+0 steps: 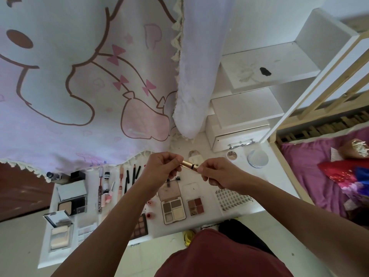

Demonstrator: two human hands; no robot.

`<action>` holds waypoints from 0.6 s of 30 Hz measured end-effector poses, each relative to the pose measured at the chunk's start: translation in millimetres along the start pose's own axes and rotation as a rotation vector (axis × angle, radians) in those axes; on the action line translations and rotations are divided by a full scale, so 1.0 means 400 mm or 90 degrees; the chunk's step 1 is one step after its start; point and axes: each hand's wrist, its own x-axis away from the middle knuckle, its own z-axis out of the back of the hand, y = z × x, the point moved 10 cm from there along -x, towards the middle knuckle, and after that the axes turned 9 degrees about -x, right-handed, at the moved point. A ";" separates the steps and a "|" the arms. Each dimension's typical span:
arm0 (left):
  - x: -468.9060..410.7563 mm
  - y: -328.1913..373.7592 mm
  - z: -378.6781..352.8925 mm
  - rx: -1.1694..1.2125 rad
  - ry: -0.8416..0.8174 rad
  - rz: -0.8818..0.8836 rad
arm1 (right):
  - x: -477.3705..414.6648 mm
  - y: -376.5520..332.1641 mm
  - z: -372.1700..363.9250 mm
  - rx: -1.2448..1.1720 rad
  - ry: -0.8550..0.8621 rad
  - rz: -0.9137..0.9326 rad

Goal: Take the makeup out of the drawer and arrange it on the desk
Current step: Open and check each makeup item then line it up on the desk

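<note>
Both hands hold one slim gold makeup tube (189, 165) level above the white desk (279, 186). My left hand (162, 165) grips its left end and my right hand (214, 172) pinches its right end. Below them lie open eyeshadow palettes (173, 209) (195, 206), powder compacts (72, 198) (60, 230), a row of pencils (130, 176), lip tubes (101, 191) and a tray of false lashes (231, 198). A small white drawer unit (237, 136) with a metal handle stands at the back of the desk.
A cartoon-print curtain (79, 76) hangs over the desk's back left. White shelves (269, 66) rise behind the drawer unit. A round jar (257, 158) and a small compact (232, 155) sit near the drawer. A bed with purple bedding (311, 176) lies to the right.
</note>
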 end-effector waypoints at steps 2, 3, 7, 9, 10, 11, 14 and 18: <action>-0.001 0.001 0.002 -0.002 0.000 -0.003 | -0.001 -0.005 -0.003 -0.002 0.005 0.015; -0.002 0.003 0.003 -0.005 0.000 -0.005 | -0.003 -0.005 -0.006 -0.009 0.005 0.020; -0.005 0.004 0.008 0.002 -0.004 -0.006 | -0.006 -0.008 -0.010 -0.006 0.004 0.002; -0.006 0.003 0.012 0.004 -0.004 -0.006 | -0.008 -0.006 -0.014 -0.014 -0.004 -0.009; -0.007 0.003 0.014 0.004 -0.005 -0.007 | -0.010 -0.005 -0.013 -0.015 -0.004 -0.012; -0.007 0.003 0.013 0.006 -0.006 -0.007 | -0.012 -0.004 -0.012 -0.007 -0.003 -0.011; -0.010 0.004 0.012 0.013 -0.006 -0.004 | -0.013 -0.018 -0.010 0.024 0.007 0.013; -0.017 0.005 0.016 0.002 -0.001 -0.003 | -0.016 -0.017 -0.008 0.000 0.016 0.011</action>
